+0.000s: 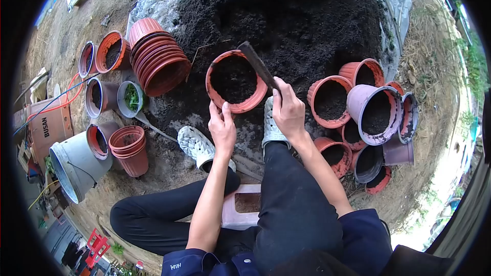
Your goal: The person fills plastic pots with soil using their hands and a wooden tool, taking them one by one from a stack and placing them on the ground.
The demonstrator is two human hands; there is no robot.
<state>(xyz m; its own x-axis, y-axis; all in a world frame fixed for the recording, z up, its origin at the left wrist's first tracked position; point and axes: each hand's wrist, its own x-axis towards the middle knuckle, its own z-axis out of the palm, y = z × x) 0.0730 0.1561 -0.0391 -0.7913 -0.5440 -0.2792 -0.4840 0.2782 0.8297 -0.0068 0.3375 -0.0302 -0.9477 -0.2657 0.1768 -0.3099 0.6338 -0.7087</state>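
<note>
An orange plastic pot [250, 103] with dark soil inside stands in front of me, its mouth facing up. My left hand [222, 129] grips its near rim, thumb and fingers closed over the edge. My right hand [289, 110] is wrapped around the lower end of a dark flat stick [258, 65]. The stick slants up and left, its far end overlapping the pot's upper right rim in this view. Beyond the pot rises a heap of dark soil [307, 15].
A nested stack of brown pots [153, 53] lies to the left, near smaller pots and a grey bucket [71, 168]. Several soil-filled pots, including a mauve pot [356, 103], cluster on the right. White plastic sheeting [401, 7] edges the heap. My clogs [197, 145] flank the pot's near side.
</note>
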